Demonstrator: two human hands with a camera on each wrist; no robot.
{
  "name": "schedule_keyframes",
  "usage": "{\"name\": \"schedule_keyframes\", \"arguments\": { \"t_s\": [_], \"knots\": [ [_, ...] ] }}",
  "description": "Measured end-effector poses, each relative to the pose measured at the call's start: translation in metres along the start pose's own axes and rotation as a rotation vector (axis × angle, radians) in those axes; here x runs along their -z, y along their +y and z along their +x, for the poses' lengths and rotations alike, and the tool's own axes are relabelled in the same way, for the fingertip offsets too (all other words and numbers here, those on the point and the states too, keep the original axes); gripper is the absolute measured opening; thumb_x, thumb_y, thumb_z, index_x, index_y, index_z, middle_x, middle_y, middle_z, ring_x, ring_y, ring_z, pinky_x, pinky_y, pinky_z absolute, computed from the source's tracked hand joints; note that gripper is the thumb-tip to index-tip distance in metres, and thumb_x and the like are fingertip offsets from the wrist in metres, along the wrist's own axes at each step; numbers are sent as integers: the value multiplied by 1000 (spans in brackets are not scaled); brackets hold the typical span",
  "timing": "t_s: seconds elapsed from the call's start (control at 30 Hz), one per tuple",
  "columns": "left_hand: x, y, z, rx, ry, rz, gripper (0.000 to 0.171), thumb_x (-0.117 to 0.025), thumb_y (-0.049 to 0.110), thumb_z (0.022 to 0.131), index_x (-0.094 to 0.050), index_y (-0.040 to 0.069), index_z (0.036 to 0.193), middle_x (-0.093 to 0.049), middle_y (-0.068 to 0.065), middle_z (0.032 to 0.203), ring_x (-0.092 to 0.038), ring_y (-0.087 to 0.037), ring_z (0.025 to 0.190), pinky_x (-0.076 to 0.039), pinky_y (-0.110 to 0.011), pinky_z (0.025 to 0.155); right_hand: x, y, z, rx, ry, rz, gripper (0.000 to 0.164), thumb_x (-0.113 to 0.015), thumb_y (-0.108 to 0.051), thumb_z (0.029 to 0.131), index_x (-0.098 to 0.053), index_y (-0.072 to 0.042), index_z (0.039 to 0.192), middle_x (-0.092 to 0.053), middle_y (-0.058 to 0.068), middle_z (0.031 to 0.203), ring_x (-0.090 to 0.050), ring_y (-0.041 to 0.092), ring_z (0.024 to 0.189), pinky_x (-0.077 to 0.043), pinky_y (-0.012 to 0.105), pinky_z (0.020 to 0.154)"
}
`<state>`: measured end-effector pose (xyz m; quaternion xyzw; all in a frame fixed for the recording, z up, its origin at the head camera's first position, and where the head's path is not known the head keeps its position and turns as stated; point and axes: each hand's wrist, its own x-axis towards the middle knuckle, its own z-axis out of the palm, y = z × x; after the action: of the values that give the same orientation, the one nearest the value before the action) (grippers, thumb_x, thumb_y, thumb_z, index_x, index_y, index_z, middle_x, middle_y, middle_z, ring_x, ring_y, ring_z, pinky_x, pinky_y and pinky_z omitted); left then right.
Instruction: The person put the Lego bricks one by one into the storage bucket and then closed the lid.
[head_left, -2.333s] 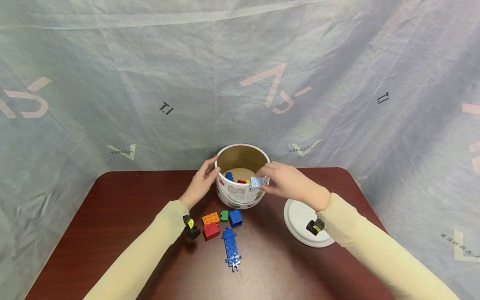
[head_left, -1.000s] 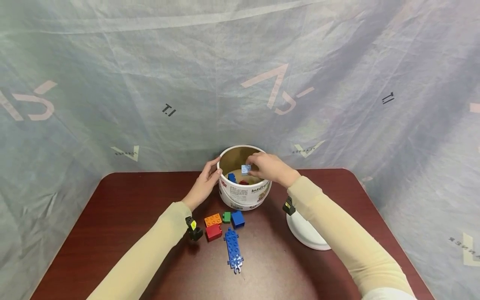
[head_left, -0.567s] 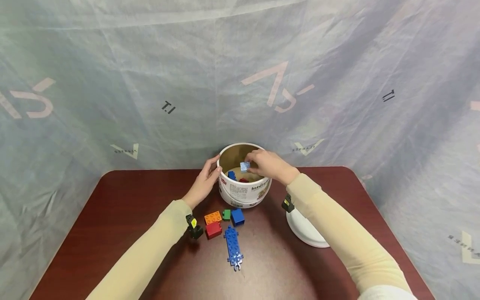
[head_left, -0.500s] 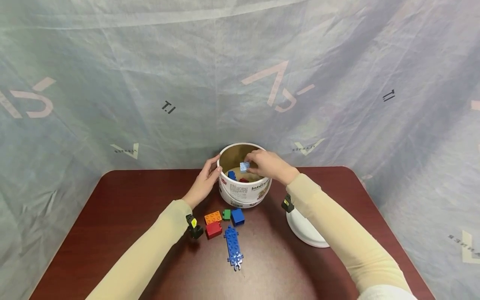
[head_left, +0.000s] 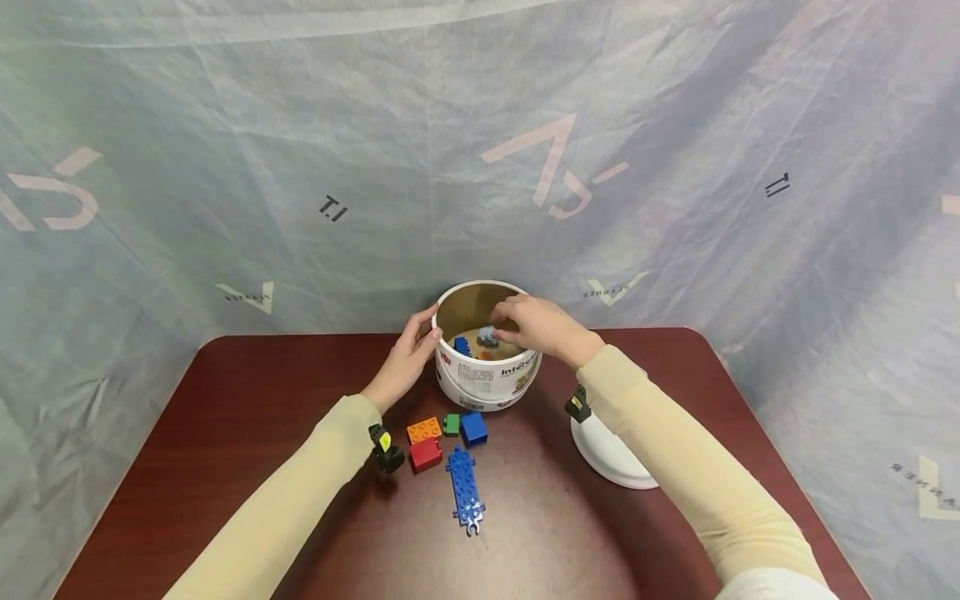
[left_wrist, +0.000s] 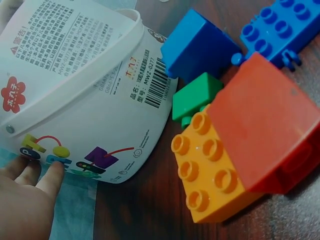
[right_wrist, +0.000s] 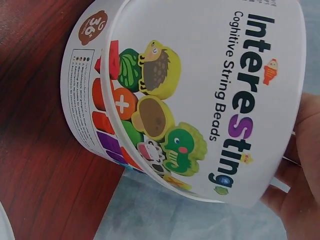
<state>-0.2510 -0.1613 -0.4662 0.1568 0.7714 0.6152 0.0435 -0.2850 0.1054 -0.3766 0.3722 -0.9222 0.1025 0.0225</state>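
Observation:
In the head view, a white bucket (head_left: 474,402) stands at the back of the table. My left hand (head_left: 403,358) holds its left side, thumb near the rim; the left wrist view shows the fingers (left_wrist: 52,180) against the printed wall. Over the bucket's right rim reaches my right hand (head_left: 546,327), index finger and thumb spread apart inside. A light blue toy brick (head_left: 487,335) shows in the bucket just beside those fingertips. Below it are a blue brick (head_left: 462,345) and an orange-red piece (head_left: 483,356). The right wrist view shows my right hand (right_wrist: 302,170) partly hidden behind the bucket.
Before the bucket lie an orange brick (head_left: 423,430), a red brick (head_left: 426,454), a green brick (head_left: 451,425), a blue brick (head_left: 474,429) and a long blue base piece (head_left: 465,487). A white lid (head_left: 606,454) lies right, partly under the right forearm. A grey cloth (head_left: 360,167) hangs behind.
My right hand has carried the light blue brick from the front right rim into the bucket. The brick now shows lower and tilted, away from the index finger. My left hand stays on the bucket.

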Motion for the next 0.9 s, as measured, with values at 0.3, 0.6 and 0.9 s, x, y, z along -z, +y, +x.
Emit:
{"name": "schedule_keyframes", "arguments": {
  "t_s": [0.3,0.6,0.9],
  "knots": [
    [-1,2,-4,6,4,1,57,-47,38,112,-26,32,165,-24,-9,171,-29,-27,156,-32,-49,123,8,-7,-20,63,81,24,19,-74,-19,98,-76,-7,112,-72,7,107,-67,24,101,-57,44,87],
    [-3,3,-5,24,17,29,56,-46,40,112,-27,37,164,-23,-3,172,-31,-26,155,-37,-47,119,17,-21,-40,101,138,28,20,-71,-22,100,-76,-9,114,-72,6,107,-66,22,96,-57,42,82],
    [-1,6,-2,33,-3,14,59,-50,39,111,-28,30,165,-26,-4,171,-37,-28,152,-42,-50,115,20,-34,-58,171,180,19,21,-75,-21,97,-76,-7,112,-73,6,104,-66,21,91,-57,38,77]
  ]
}}
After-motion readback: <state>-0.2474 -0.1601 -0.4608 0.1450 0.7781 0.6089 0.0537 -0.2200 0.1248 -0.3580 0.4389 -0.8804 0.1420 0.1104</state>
